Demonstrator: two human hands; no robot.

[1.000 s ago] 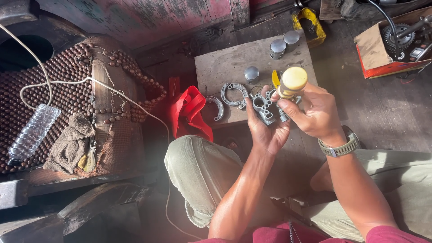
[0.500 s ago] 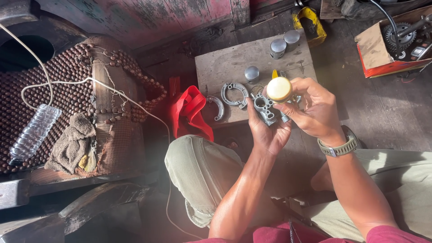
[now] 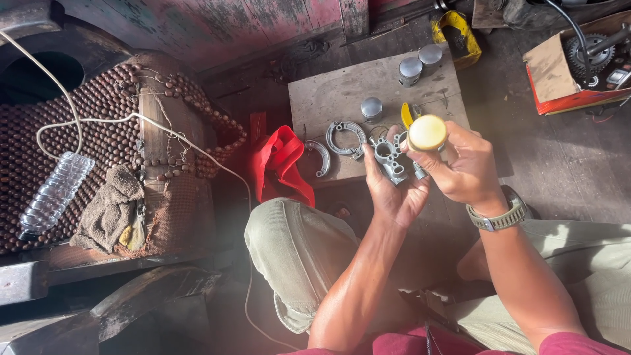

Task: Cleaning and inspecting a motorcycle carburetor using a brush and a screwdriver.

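Note:
My left hand [image 3: 392, 190] holds a small grey cast metal part [image 3: 388, 158] with round holes, palm up, just in front of a wooden block. My right hand [image 3: 464, 167], with a watch at the wrist, grips a screwdriver whose round yellow handle end [image 3: 427, 132] faces the camera; its tip meets the metal part. Both hands are above my bent knees. The screwdriver shaft is mostly hidden by my fingers.
The wooden block [image 3: 335, 95] carries curved brake shoes [image 3: 346, 137], three metal cylinders [image 3: 411, 70] and a yellow tool. A red cloth [image 3: 282, 164] hangs at its left edge. A beaded seat cover with a plastic bottle [image 3: 56, 192], rag and white cord lies left. A box of parts [image 3: 578, 66] sits top right.
The yellow handle has shifted slightly in my right hand against the metal part. My left hand stays in place.

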